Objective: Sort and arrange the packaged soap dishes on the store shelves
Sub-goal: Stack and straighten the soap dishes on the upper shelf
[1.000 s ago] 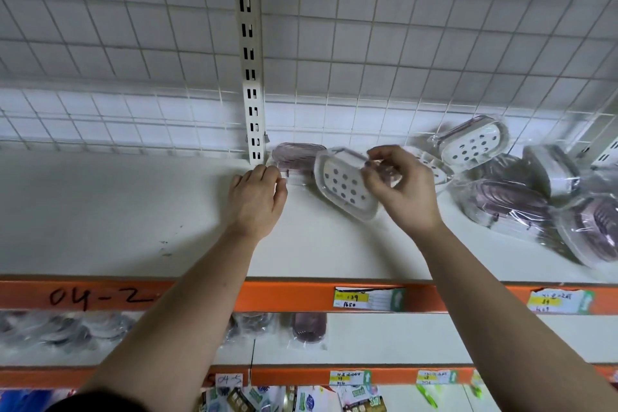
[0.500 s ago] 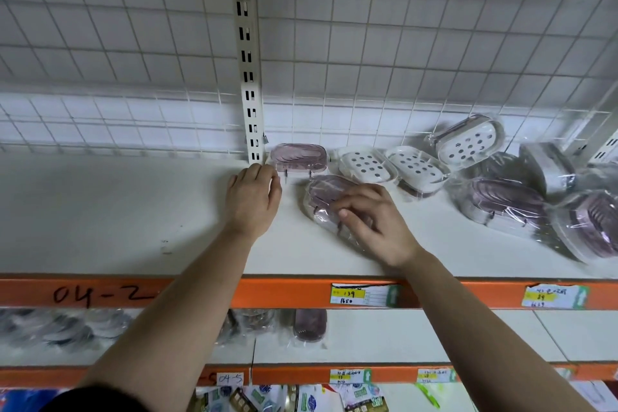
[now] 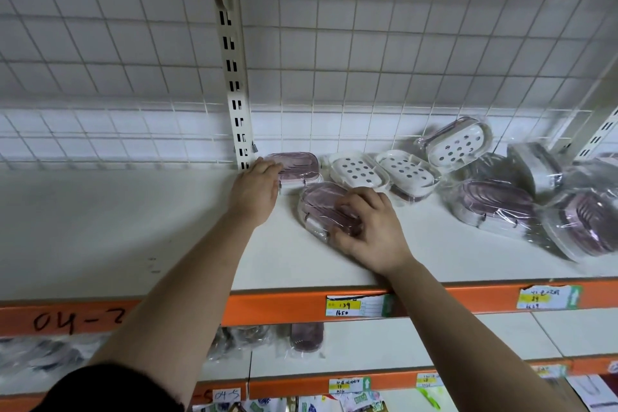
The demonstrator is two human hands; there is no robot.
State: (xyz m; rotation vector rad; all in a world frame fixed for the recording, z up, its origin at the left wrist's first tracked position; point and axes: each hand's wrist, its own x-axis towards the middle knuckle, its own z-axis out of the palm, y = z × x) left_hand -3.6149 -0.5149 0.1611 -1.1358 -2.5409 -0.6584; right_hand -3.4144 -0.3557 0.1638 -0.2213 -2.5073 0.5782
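Note:
On the white shelf, my right hand grips a plastic-wrapped purple soap dish that lies flat near the shelf's middle. My left hand rests flat on the shelf, its fingertips touching a second purple soap dish at the back by the slotted upright. Two white perforated dishes lie in a row behind my right hand. A third white dish leans against the wire grid.
A loose pile of wrapped purple dishes fills the shelf's right end. The orange shelf edge carries price labels. A lower shelf holds more wrapped goods. The wire grid back panel closes the rear.
My right hand set the white perforated dish down in the back row, then took a purple dish at the shelf's middle and curled round it. My left hand slid slightly toward the back dish.

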